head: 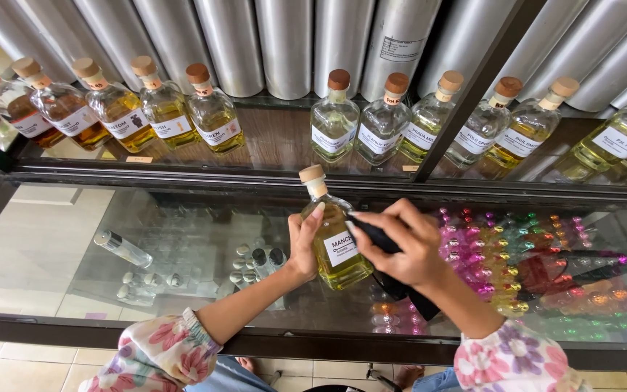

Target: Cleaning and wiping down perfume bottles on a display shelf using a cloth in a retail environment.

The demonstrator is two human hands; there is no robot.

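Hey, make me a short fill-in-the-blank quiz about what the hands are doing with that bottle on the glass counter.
1. The left hand steadies a bottle of ____ liquid.
2. The bottle's stopper is made of ____.
3. The right hand presses a ____ cloth against the bottle.
4. Both sleeves have a ____ print.

Missing words: yellow; cork; black; floral

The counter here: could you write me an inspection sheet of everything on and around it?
Surface: glass counter, small vials visible beneath.
Job's things: corked bottle of yellow liquid; black cloth.
Clutter: one vial lying on the glass.
Hands: left hand grips the bottle; right hand presses the cloth to its label.
Cables: nothing seen.
Surroundings: shelf of corked bottles; metal canisters behind; coloured vials under the glass.
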